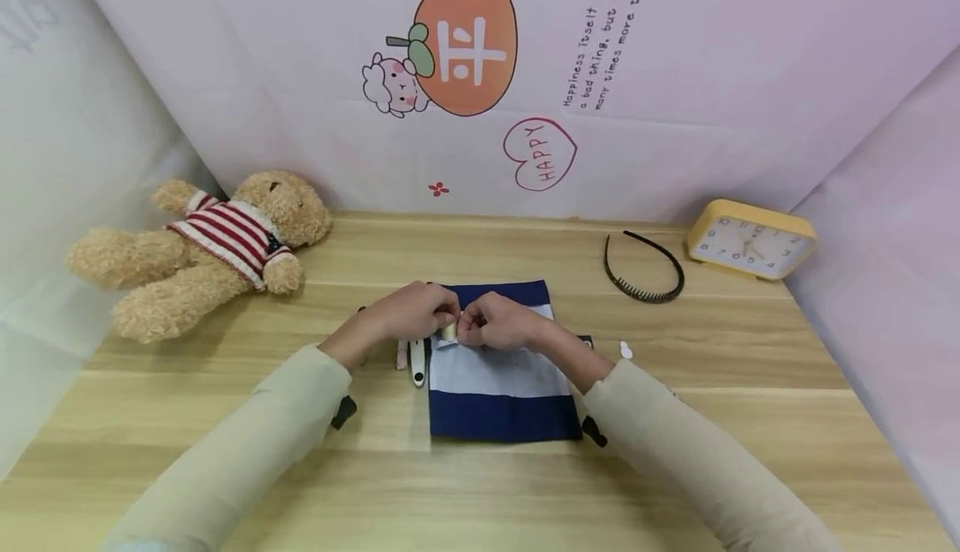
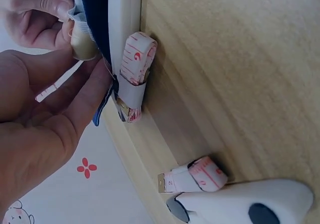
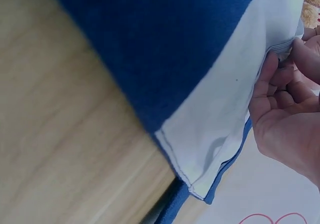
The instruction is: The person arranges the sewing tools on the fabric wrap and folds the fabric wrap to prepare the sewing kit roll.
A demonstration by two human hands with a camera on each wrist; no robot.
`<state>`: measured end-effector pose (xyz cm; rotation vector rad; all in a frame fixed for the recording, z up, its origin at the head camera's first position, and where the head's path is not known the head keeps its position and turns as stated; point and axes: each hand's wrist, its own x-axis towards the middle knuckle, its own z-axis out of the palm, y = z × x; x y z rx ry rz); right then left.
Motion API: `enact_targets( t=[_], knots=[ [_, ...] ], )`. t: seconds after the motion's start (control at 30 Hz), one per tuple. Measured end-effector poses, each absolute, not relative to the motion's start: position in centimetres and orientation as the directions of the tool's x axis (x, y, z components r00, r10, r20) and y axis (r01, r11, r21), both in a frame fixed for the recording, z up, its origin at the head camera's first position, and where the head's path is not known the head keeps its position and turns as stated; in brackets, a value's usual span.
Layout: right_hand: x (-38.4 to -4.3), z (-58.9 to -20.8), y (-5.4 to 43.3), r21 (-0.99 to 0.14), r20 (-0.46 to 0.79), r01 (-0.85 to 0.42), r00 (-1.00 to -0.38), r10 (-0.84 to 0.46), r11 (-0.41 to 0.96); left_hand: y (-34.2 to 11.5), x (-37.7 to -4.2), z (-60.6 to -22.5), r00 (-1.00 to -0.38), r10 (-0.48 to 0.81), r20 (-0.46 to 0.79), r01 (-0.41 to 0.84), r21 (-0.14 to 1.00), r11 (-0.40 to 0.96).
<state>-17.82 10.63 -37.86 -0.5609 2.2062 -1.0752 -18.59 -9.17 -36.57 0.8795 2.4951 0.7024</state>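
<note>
While reaching over a wooden table (image 1: 480,494) across the lower frame, has a teddy bear (image 1: 232,239) lying at the left of the head view and a blue-and-white cloth bag (image 1: 502,416) flat at centre. Has a yellow clock (image 1: 738,245) and black headband (image 1: 647,294) at right. Holds the left hand (image 1: 420,312) and right hand (image 1: 501,321) close together over the bag's left part, with the right pinching white cloth. Just left of the bag, has a white tool (image 1: 417,364) and folded tape measure (image 2: 137,58). With left thumb and fingers, grips a cream thread spool (image 2: 84,44) against that cloth.
</note>
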Motion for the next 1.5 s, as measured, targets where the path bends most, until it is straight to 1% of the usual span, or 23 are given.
enact_targets(
  t=[0.13, 0.4, 0.63, 0.77, 0.9, 1.17, 1.5],
  knots=[
    [-18.01, -37.74, 10.75, -0.815, -0.331, -0.104, -0.725, -0.604, 0.571, -9.07, -18.79, -36.25, -0.738, 0.641, -0.213, 0.445, 0.561, 0.699],
    [-18.35, -37.73, 11.04, -0.85, -0.285, -0.142, -0.686, -0.669, 0.507, -9.24, -19.06, -36.28, -0.736, 0.639, -0.225, 0.413, 0.599, 0.686],
    [-18.26, -38.08, 11.09, -0.818, -0.241, -0.255, -0.662, -0.71, 0.516, -9.47, -18.92, -36.51, -0.721, 0.658, -0.217, 0.451, 0.572, 0.684],
    [-18.22, -38.06, 10.97, -0.796, -0.243, -0.287, -0.655, -0.715, 0.533, -9.45, -18.79, -36.58, -0.707, 0.667, -0.235, 0.449, 0.58, 0.68],
    [-18.15, -38.01, 10.9, -0.799, -0.243, -0.28, -0.658, -0.712, 0.532, -9.4, -18.54, -36.53, -0.702, 0.673, -0.233, 0.442, 0.599, 0.668],
    [-17.87, -38.14, 10.94, -0.819, -0.235, -0.24, -0.688, -0.687, 0.521, -9.67, -18.4, -36.47, -0.733, 0.647, -0.213, 0.396, 0.64, 0.659],
    [-17.82, -38.15, 10.55, -0.794, -0.264, -0.23, -0.703, -0.66, 0.563, -9.96, -18.77, -36.89, -0.702, 0.682, -0.205, 0.402, 0.676, 0.617]
  ],
)
